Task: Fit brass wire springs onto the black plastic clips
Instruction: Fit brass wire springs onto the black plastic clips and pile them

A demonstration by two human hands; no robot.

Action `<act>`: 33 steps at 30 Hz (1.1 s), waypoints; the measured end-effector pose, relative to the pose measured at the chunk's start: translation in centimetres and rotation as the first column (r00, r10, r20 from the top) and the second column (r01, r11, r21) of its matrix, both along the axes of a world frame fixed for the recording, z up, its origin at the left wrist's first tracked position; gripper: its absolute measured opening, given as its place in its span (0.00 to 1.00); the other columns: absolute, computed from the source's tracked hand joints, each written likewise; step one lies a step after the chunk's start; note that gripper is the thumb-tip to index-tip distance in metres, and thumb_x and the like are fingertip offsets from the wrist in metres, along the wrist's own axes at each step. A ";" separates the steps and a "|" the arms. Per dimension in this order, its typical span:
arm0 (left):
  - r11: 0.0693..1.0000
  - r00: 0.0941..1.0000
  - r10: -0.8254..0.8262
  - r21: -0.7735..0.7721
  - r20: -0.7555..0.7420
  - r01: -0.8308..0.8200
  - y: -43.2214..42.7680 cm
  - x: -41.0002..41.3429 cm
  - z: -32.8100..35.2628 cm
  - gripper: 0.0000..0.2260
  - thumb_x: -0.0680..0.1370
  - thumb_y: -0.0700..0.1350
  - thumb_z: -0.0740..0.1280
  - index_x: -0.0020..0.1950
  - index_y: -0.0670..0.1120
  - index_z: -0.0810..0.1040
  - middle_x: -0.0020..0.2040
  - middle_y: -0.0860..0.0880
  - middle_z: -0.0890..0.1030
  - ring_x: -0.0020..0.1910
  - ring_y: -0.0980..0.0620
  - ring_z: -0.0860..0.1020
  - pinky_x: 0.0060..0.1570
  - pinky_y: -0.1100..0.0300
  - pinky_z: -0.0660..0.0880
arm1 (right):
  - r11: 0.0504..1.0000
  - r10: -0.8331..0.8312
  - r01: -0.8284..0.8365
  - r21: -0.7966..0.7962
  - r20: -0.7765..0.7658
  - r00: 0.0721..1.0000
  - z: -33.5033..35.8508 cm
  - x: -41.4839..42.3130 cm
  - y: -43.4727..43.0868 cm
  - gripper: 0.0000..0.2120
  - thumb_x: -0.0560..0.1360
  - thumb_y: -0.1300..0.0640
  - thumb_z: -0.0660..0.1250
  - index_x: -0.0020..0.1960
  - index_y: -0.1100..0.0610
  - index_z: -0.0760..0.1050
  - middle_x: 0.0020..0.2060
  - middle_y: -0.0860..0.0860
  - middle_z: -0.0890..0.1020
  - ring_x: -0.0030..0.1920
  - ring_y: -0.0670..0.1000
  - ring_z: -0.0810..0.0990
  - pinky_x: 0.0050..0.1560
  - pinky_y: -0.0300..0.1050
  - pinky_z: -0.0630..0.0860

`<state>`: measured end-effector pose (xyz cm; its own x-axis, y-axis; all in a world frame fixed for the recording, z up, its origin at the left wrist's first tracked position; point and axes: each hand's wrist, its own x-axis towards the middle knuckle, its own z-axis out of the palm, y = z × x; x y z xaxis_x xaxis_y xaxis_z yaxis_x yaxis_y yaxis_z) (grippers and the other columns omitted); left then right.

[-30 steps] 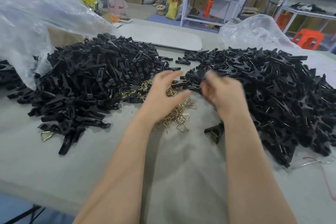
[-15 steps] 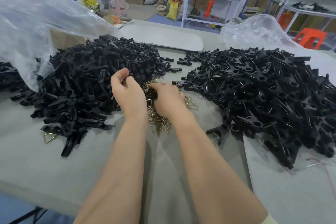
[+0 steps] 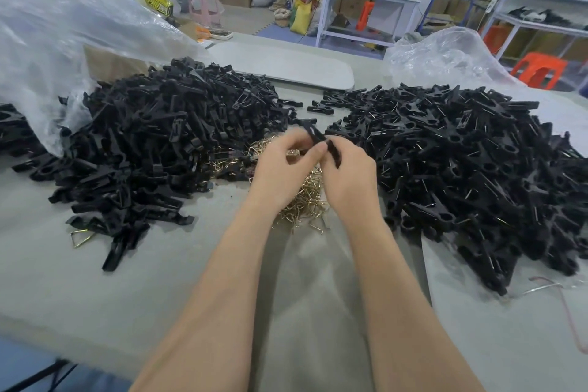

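Observation:
My left hand (image 3: 280,165) and my right hand (image 3: 345,175) meet above a heap of brass wire springs (image 3: 305,200) in the middle of the table. Each hand pinches a black plastic clip piece: the left one (image 3: 313,132) sticks up and away, the right one (image 3: 334,153) lies along my fingers. Both are blurred. Whether a spring sits between the fingers is hidden. A large pile of black clip pieces (image 3: 165,143) lies to the left. A second pile of clips with metal wires showing (image 3: 471,175) lies to the right.
The grey table (image 3: 191,280) carries clear plastic bags at the left (image 3: 63,32) and back right (image 3: 445,54). A stray brass spring (image 3: 81,237) lies by the left pile. A grey board (image 3: 286,64) lies behind. Shelves, cartons and stools stand beyond.
Both hands rose from the spring heap and the left pile and came together at the centre. Each now holds a black clip piece.

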<state>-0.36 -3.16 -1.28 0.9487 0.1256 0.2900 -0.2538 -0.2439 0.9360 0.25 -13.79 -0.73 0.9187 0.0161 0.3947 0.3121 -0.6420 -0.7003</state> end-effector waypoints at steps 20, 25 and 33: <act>0.919 0.988 0.080 -0.375 -0.132 -0.124 0.3 0.5 -0.6 0.03 0.77 0.36 0.66 0.48 0.42 0.77 0.42 0.44 0.83 0.42 0.51 0.82 0.49 0.58 0.79 | 0.957 -0.013 0.010 0.290 0.008 1.000 -1.2 -0.3 1.5 0.05 0.77 0.59 0.66 0.51 0.52 0.78 0.46 0.46 0.79 0.44 0.42 0.76 0.49 0.30 0.71; 0.918 0.990 0.026 -0.390 -0.137 -0.078 0.3 0.6 -0.7 0.04 0.76 0.43 0.70 0.48 0.44 0.79 0.39 0.50 0.81 0.40 0.55 0.79 0.47 0.61 0.79 | 0.992 0.045 -0.053 0.113 0.071 0.997 -1.0 -0.3 1.2 0.12 0.76 0.62 0.66 0.58 0.57 0.79 0.45 0.48 0.75 0.43 0.43 0.73 0.46 0.22 0.65; 0.870 0.982 -0.092 -0.492 -0.167 -0.002 0.6 0.6 -0.9 0.04 0.76 0.44 0.70 0.46 0.44 0.79 0.28 0.56 0.78 0.36 0.56 0.79 0.60 0.47 0.76 | 0.992 0.125 -0.123 0.041 -0.047 0.991 -0.6 -0.1 0.4 0.14 0.79 0.56 0.62 0.64 0.53 0.76 0.49 0.50 0.72 0.48 0.45 0.70 0.45 0.28 0.63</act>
